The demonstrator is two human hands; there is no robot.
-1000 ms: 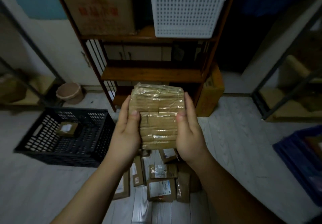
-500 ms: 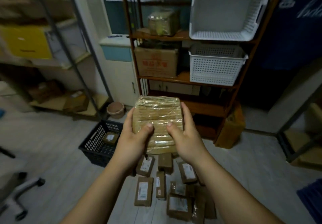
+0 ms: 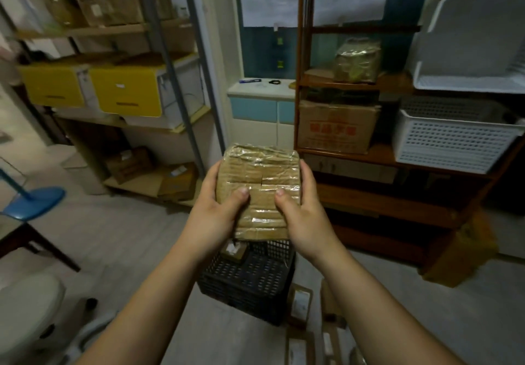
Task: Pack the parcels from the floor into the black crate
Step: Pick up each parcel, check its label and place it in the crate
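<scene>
I hold a brown parcel wrapped in clear tape (image 3: pixel 260 177) upright in front of me, with my left hand (image 3: pixel 216 211) on its left side and my right hand (image 3: pixel 304 211) on its right side, thumbs on the near face. Directly below it on the floor sits the black crate (image 3: pixel 250 279), partly hidden by the parcel and my hands. One small labelled parcel (image 3: pixel 234 251) lies inside the crate. Several more parcels (image 3: pixel 301 302) lie on the floor to the crate's right.
A wooden shelf unit (image 3: pixel 377 160) with a cardboard box (image 3: pixel 338 126) and white baskets (image 3: pixel 451 140) stands behind on the right. A metal rack with yellow bins (image 3: pixel 125 92) is at the left. A blue stool (image 3: pixel 34 200) and a chair base (image 3: pixel 25 308) stand at the left.
The view has swung left and up, so the crate now lies under the held parcel instead of off to its left. My hands keep the same hold on the parcel.
</scene>
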